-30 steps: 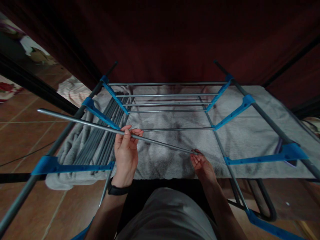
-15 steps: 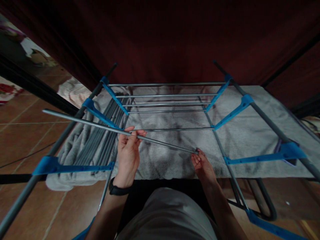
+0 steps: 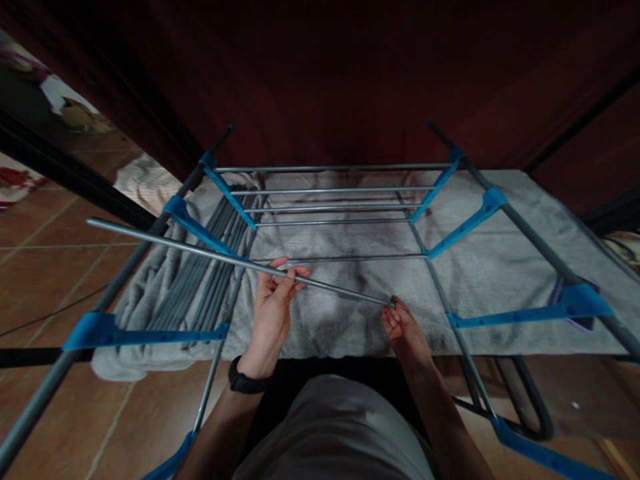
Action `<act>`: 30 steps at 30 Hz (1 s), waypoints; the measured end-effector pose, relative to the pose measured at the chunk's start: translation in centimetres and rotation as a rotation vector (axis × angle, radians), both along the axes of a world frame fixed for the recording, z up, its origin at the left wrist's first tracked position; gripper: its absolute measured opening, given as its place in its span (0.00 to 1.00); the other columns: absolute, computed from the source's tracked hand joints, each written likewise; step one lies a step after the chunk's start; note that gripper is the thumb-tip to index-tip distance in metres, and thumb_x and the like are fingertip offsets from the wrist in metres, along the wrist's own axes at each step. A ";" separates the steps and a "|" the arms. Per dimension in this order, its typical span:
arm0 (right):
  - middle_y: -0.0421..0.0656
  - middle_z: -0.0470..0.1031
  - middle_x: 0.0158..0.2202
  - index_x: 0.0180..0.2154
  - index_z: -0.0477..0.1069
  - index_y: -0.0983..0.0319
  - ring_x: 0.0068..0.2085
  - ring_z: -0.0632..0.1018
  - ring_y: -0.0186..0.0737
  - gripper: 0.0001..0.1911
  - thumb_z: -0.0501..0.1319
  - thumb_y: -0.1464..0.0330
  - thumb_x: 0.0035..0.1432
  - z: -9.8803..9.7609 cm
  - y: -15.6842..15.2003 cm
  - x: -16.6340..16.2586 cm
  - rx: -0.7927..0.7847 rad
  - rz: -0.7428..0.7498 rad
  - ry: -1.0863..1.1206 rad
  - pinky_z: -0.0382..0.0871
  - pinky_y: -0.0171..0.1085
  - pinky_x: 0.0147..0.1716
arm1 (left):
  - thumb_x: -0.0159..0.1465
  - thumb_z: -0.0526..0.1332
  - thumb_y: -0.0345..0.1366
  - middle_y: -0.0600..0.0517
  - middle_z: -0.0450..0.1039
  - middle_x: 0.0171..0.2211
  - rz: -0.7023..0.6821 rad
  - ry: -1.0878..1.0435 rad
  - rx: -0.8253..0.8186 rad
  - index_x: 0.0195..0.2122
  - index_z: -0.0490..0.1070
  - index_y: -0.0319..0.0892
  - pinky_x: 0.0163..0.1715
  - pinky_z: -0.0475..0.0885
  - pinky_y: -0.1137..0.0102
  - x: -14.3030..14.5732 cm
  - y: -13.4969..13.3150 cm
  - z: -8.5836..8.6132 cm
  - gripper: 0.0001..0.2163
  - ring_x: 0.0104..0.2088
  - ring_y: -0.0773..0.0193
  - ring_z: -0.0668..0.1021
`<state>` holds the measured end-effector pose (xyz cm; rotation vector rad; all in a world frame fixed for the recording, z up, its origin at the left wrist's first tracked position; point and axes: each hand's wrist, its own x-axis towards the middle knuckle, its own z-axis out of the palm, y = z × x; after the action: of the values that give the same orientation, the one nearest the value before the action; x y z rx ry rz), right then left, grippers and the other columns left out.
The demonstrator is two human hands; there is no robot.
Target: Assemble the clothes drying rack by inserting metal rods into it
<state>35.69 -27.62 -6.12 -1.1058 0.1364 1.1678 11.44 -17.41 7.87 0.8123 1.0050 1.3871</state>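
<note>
A thin grey metal rod (image 3: 190, 249) slants across in front of me, its far end up at the left. My left hand (image 3: 275, 303) is closed on it right of its middle, thumb on top, a black band on the wrist. At the rod's right end, my right hand (image 3: 404, 327) pinches the tip between its fingers. Around both hands stands a drying rack frame of grey tubes (image 3: 537, 247) with blue plastic brackets (image 3: 467, 227). Several thin crossbars (image 3: 340, 191) span its far brackets.
Several loose grey rods (image 3: 200, 273) lie on a grey blanket (image 3: 320, 327) to the left. A dark red curtain (image 3: 320, 87) hangs behind the rack. Tiled floor (image 3: 55, 400) shows at the left, and a dark bent tube (image 3: 535, 400) stands low at the right.
My left hand has slid along the rod to the right, closer to my right hand. The rod and my right hand have hardly moved.
</note>
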 end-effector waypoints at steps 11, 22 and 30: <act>0.39 0.81 0.36 0.42 0.76 0.54 0.39 0.82 0.37 0.21 0.79 0.55 0.51 0.0 -0.2 -0.3 0.007 0.010 -0.088 0.80 0.35 0.39 | 0.58 0.77 0.38 0.59 0.74 0.27 -0.026 0.002 0.004 0.48 0.73 0.47 0.43 0.78 0.67 0.7 -0.4 0.0 0.19 0.45 0.59 0.85; 0.40 0.82 0.38 0.46 0.80 0.57 0.40 0.82 0.38 0.24 0.78 0.54 0.49 0.7 -0.5 -0.8 0.030 0.071 -0.139 0.80 0.36 0.42 | 0.61 0.74 0.39 0.57 0.76 0.31 -0.084 0.023 0.005 0.50 0.72 0.47 0.45 0.78 0.65 1.9 -1.1 -1.2 0.18 0.46 0.58 0.85; 0.43 0.85 0.37 0.40 0.81 0.57 0.34 0.82 0.38 0.20 0.79 0.56 0.49 1.3 -0.5 -2.5 -0.003 0.149 -0.100 0.80 0.36 0.35 | 0.62 0.73 0.40 0.53 0.81 0.35 -0.118 0.062 -0.016 0.53 0.70 0.47 0.45 0.75 0.64 2.8 -1.6 -1.7 0.20 0.45 0.57 0.84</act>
<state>33.14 -28.14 -4.83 -1.1903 -0.0219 1.2417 14.27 -19.02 6.18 0.8929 0.9985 1.2586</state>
